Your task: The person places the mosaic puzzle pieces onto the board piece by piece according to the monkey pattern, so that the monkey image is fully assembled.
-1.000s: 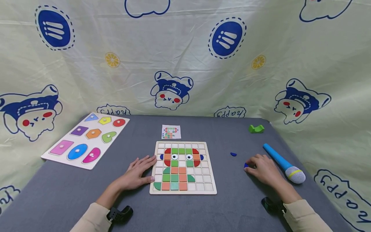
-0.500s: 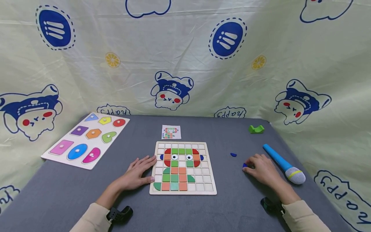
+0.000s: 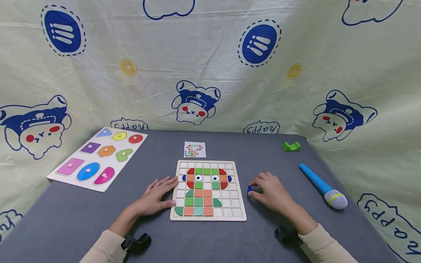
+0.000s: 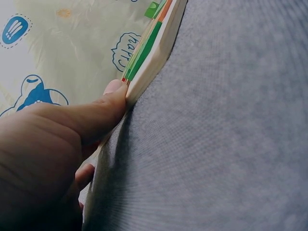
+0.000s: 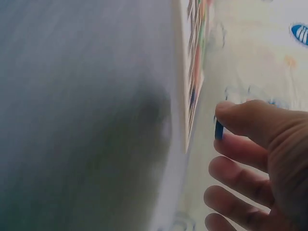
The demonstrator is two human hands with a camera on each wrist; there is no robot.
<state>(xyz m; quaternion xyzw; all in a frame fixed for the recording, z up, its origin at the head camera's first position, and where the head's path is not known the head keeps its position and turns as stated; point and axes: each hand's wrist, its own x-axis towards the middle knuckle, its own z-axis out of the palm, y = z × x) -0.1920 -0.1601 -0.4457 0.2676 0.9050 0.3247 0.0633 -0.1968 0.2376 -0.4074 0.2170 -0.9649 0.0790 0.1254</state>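
Observation:
My right hand (image 3: 271,191) pinches a small blue piece (image 3: 250,188) between thumb and index finger, just right of the wooden grid board (image 3: 236,202). In the right wrist view the blue piece (image 5: 219,130) shows edge-on between the fingertips, the other fingers loosely bent. Red, green, orange and blue tiles and two eye tiles form a figure on the board. My left hand (image 3: 154,195) rests at its left side, fingers extended, touching the edge. The left wrist view shows the left thumb (image 4: 108,108) against the board's rim (image 4: 154,60).
A small picture card (image 3: 195,149) lies behind the board. On the left is a white shape puzzle (image 3: 75,151) with knobbed pieces. To the right lie a blue toy microphone (image 3: 320,184) and, farther back, a green curved block (image 3: 291,147).
The right hand has moved left toward the board, carrying the blue piece. A second blue piece, seen earlier on the table, is now hidden behind that hand. The left hand stays put.

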